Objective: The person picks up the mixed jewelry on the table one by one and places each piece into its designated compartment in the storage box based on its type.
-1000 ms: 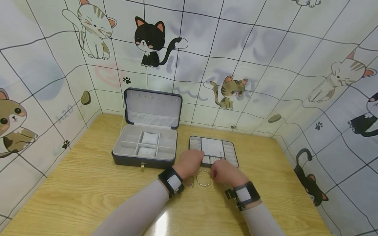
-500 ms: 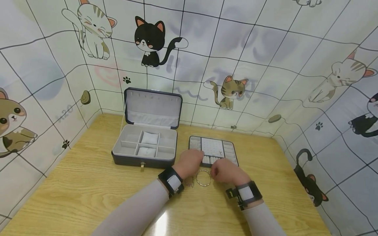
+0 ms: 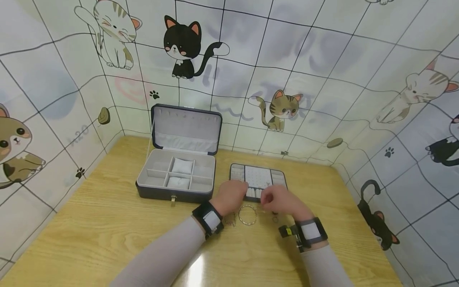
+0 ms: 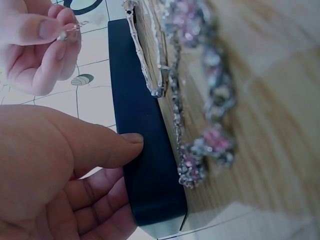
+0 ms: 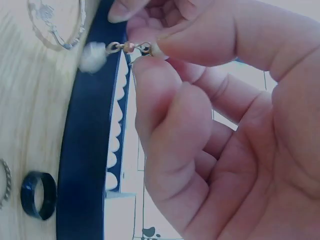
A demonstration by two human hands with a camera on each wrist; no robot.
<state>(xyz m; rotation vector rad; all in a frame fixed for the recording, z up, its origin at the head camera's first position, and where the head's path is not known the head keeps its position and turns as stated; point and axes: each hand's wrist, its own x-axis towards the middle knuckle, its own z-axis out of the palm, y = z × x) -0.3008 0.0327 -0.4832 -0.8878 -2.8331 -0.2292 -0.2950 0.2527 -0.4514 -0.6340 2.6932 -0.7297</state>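
Observation:
At the near-left corner of the jewelry tray (image 3: 257, 175), my left hand (image 3: 231, 197) grips the edge. In the left wrist view its thumb lies on the tray's dark side wall (image 4: 137, 120), with the other fingers curled behind. My right hand (image 3: 283, 201) is over the tray's near-right part. Between thumb and forefinger it pinches a dangling earring (image 5: 128, 47) with a blurred white bead at the end. A gold-toned bangle (image 3: 239, 215) lies on the table between the hands. Beside the left hand is a silver bracelet with pink stones (image 4: 216, 140).
An open jewelry box (image 3: 154, 194) stands left of the tray, its lid (image 3: 186, 127) raised, with two white cushions inside. On the table near the tray lie a black ring (image 5: 30, 200) and a partly visible silver ring (image 5: 6, 184). A cat-print curtain (image 3: 236, 95) surrounds the table.
My right hand has moved slightly right and away from me over the tray, uncovering a ring on the table. The left hand has stayed at the tray's corner.

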